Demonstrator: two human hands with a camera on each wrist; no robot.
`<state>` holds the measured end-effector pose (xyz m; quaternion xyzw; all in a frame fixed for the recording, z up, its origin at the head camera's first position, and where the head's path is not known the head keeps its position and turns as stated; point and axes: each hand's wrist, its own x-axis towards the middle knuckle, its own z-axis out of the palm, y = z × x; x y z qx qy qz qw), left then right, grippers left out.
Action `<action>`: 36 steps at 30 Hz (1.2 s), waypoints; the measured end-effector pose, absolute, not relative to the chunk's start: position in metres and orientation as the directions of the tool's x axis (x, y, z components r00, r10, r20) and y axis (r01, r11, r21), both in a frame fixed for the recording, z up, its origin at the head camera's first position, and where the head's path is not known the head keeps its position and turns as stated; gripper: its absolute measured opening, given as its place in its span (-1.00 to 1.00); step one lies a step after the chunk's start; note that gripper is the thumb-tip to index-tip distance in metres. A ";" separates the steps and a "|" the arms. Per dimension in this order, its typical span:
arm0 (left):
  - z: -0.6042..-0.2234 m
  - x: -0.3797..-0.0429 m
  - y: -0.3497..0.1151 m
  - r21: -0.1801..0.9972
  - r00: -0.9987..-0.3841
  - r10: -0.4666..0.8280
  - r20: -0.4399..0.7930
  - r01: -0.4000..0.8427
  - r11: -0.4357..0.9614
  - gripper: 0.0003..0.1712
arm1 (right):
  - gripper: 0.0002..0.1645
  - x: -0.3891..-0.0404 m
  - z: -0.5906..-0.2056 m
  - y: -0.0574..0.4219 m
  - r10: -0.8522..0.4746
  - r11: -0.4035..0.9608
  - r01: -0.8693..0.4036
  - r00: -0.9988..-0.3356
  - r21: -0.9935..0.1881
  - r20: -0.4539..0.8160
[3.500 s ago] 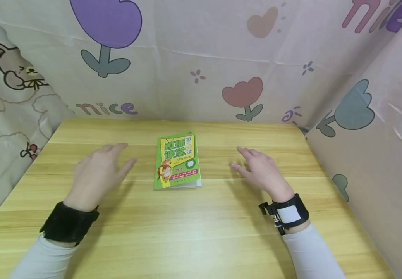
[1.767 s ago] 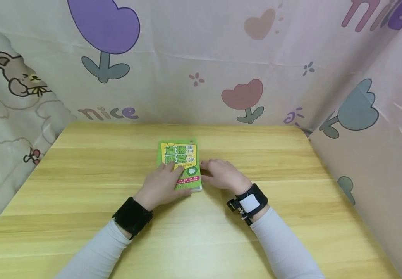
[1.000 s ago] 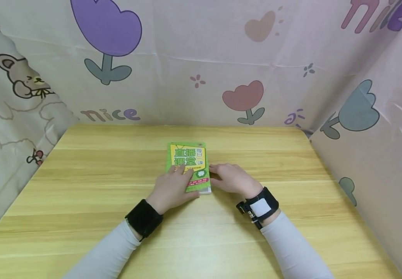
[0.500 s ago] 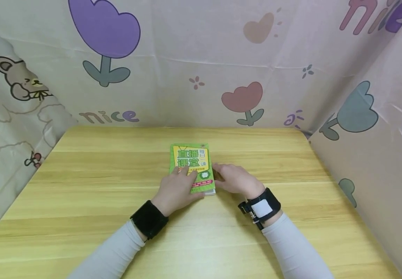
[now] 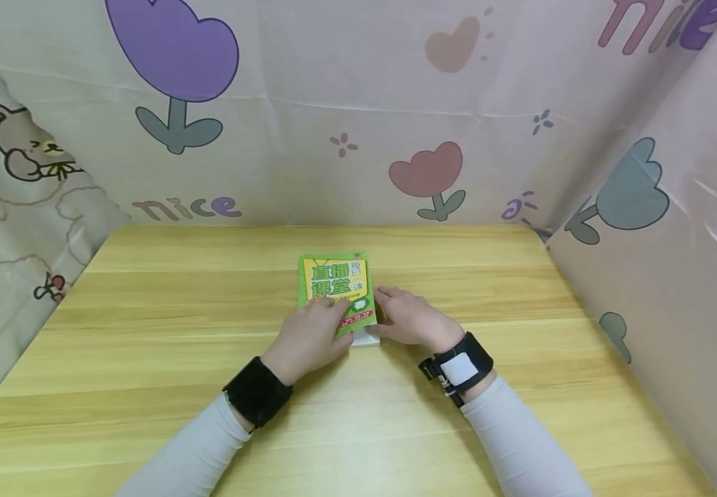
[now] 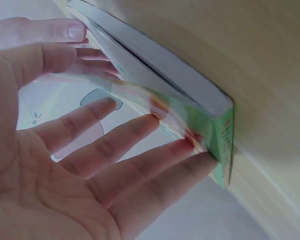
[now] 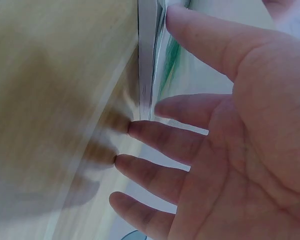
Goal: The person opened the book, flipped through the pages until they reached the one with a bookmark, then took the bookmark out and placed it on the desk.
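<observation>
A small book (image 5: 332, 276) with a green and yellow cover lies on the wooden table. Its front cover stands a little raised at the lower right, and white pages (image 5: 366, 337) show beneath. My left hand (image 5: 309, 339) rests across the cover's lower left, fingers extended; in the left wrist view its fingertips (image 6: 152, 120) touch the cover near the spine. My right hand (image 5: 417, 321) is at the book's right edge. In the right wrist view its thumb (image 7: 205, 35) touches the edge by the cover, while its other fingers stay spread. The inside pages are mostly hidden.
The light wooden table (image 5: 147, 331) extends on all sides of the book. A pale printed curtain (image 5: 309, 172) hangs behind the table and along both sides. Black bands (image 5: 259, 392) circle both wrists.
Both hands came in from the sides to the book, which then shifted slightly right. Since half a second ago, the cover's lower right corner has risen, exposing more white page.
</observation>
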<state>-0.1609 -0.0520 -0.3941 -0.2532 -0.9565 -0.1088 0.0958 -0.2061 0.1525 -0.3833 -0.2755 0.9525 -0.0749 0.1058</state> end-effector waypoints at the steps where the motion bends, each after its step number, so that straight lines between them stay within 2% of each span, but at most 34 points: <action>1: -0.394 -0.161 -0.052 0.163 -0.851 0.462 0.248 0.507 0.846 -0.52 | -0.03 -0.206 -0.384 0.152 -0.541 0.837 -0.511 -0.826 -0.198 -0.157; 8: -0.392 -0.161 -0.050 0.156 -0.844 0.447 0.296 0.505 0.849 -0.54 | -0.08 -0.206 -0.386 0.152 -0.541 0.839 -0.518 -0.829 -0.169 -0.145; 15: -0.383 -0.164 -0.052 0.112 -0.801 0.420 0.427 0.507 0.854 -0.31 | -0.06 -0.206 -0.386 0.151 -0.552 0.833 -0.539 -0.825 -0.126 -0.122; 19: -0.376 -0.165 -0.056 0.120 -0.805 0.393 0.444 0.489 0.864 -0.22 | -0.06 -0.207 -0.386 0.150 -0.545 0.838 -0.533 -0.829 -0.119 -0.127; 26: -0.364 -0.166 -0.065 0.132 -0.807 0.373 0.459 0.477 0.869 -0.24 | -0.06 -0.207 -0.386 0.149 -0.535 0.844 -0.522 -0.836 -0.121 -0.125; 31: -0.353 -0.163 -0.078 0.187 -0.821 0.303 0.483 0.435 0.881 -0.25 | -0.05 -0.206 -0.385 0.150 -0.535 0.844 -0.521 -0.836 -0.126 -0.122; 36: -0.349 -0.161 -0.093 0.210 -0.850 0.232 0.472 0.364 0.907 -0.17 | -0.04 -0.206 -0.385 0.150 -0.531 0.846 -0.518 -0.837 -0.123 -0.128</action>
